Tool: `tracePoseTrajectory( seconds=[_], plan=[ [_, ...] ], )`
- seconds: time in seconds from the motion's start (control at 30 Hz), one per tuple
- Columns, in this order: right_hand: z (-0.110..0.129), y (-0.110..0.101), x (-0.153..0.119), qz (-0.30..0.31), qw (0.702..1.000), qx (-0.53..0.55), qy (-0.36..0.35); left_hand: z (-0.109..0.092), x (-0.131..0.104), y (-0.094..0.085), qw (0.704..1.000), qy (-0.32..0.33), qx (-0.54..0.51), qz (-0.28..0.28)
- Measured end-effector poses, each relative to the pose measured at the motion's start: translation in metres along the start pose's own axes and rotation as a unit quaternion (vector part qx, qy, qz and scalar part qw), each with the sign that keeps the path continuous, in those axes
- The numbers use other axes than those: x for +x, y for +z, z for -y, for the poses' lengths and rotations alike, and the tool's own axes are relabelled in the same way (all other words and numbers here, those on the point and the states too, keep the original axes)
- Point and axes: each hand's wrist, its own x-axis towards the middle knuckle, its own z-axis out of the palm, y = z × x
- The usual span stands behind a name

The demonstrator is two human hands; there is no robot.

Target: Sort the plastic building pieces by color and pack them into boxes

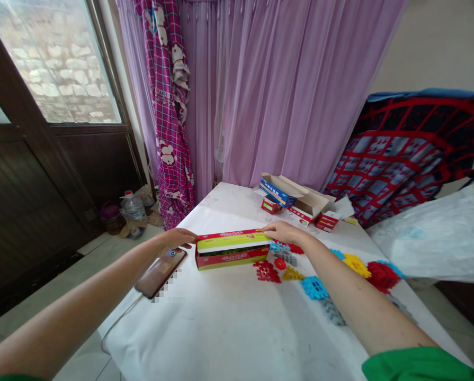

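Observation:
In front of me on the white table sits a long red and yellow-green cardboard box, its lid flap partly raised over a dark gap along the front. My left hand grips the box's left end, fingertips at the upper corner. At the opposite end, my right hand has its fingers closed on the upper right corner. What lies inside the box is too dark to make out. Beside the box's right end are plastic pieces: a red one, a yellow one and a blue one.
A phone with a cable lies left of the box. Farther back stand opened boxes, among them a blue one and a red and white one. More plastic pieces, including a yellow one, lie beyond my right forearm.

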Motion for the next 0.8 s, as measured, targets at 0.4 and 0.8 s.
tracePoseTrajectory(
  seconds=[0.4,0.8],
  plan=[
    [-0.019,0.026,-0.008,-0.009,0.996,0.086,0.015,0.029,-0.005,0.032,0.979,0.118,0.129,-0.108],
    [-0.022,0.033,-0.009,-0.014,0.998,0.064,-0.02,0.027,-0.009,0.037,0.951,0.144,0.243,-0.125]
  ],
)
